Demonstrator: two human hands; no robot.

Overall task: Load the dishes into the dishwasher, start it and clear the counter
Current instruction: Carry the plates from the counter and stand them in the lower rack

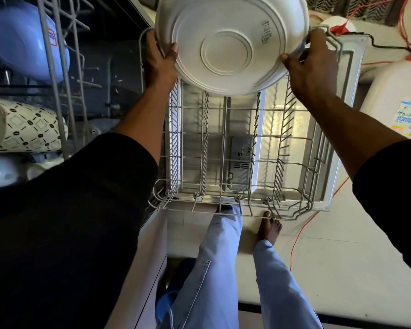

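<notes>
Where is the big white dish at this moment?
In the head view, the white dish is at top centre, held between the left hand and right hand, above the lower rack.

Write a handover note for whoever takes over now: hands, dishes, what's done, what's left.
Left hand grips the plate by its left rim; right hand grips its right rim.
The plate hangs underside up over the far end of the pulled-out lower rack, not yet slotted; that rack shows no dishes.
Done: the upper rack holds a blue bowl, a mug and cups.
Left: slot the plate, load the rest, start, clear the counter (out of view).
</notes>
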